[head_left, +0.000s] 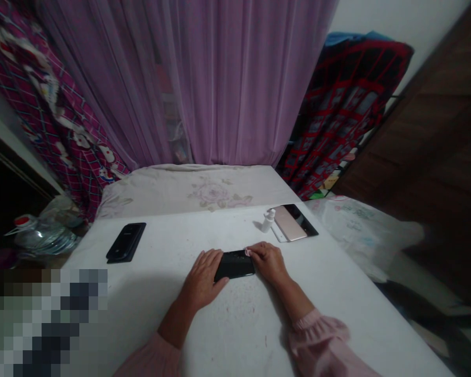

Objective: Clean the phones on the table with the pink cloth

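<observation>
The left hand (202,277) and the right hand (267,263) rest on the white worktop (235,335), with a black smartphone (234,265) lying flat between them, closer to the person than anything else there. The left fingers (211,257) lie over the phone's left end, while the right fingertips (251,252) meet its upper right corner. Both hands stand narrow rather than wide, though it cannot be told whether either one truly grips. The phone looks like a light, stiff slab, and its glossy surface will probably be slippery and easily scratched or cracked, so its long edges seem the surest place to take hold. Farther off, a rose-gold smartphone (289,222) lies across a black tablet (303,218), with a small white dropper bottle (268,221) just beside them. A black phone in a case (125,242) lies well to the left, and pink ruffled sleeves (317,335) end partway along the forearms.
</observation>
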Available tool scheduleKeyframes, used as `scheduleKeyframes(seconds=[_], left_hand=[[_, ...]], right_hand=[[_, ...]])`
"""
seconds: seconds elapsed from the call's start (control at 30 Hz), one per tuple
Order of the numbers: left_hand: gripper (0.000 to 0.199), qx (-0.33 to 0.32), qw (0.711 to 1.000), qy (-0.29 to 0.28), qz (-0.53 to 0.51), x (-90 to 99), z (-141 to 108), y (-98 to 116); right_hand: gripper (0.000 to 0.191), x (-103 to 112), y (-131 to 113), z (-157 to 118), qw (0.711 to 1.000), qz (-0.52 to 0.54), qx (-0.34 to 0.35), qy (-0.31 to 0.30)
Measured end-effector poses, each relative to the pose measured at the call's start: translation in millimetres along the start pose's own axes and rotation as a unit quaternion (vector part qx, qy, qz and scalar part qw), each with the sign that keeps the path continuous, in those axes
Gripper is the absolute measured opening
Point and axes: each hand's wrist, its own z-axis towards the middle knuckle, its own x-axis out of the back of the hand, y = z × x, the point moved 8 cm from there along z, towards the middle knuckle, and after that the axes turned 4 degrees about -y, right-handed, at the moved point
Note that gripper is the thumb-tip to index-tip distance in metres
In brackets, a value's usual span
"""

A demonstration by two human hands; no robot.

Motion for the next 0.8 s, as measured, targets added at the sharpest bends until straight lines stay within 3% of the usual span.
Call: scheduleKeyframes(seconds=[0.1, 0.4, 0.67, 0.8], left_hand=[[0.056, 0.001, 1.000, 0.004, -0.002, 0.3, -0.2, 0.0], [0.057, 0.002, 1.000, -0.004, -0.002, -0.5, -0.1, 0.4], [0.056, 0.004, 1.000, -0.001, -0.002, 1.1, 0.9, 1.6], [0.055, 0.003, 1.000, 0.014, 0.003, 1.4, -0.2, 1.5]], right_hand=[[0.017, -0.6, -0.6, -0.6, 1.000, -0.003, -0.004, 0.011], [0.017, 5.7, -7.2, -41.7, 0.999, -0.006, 0.038, 0.009], [0.018, -2.4, -0.4, -2.1, 1.000, 0.000, -0.018, -0.004], [0.019, -3.5, -0.5, 2.9, 0.999, -0.022, -0.028, 0.007]])
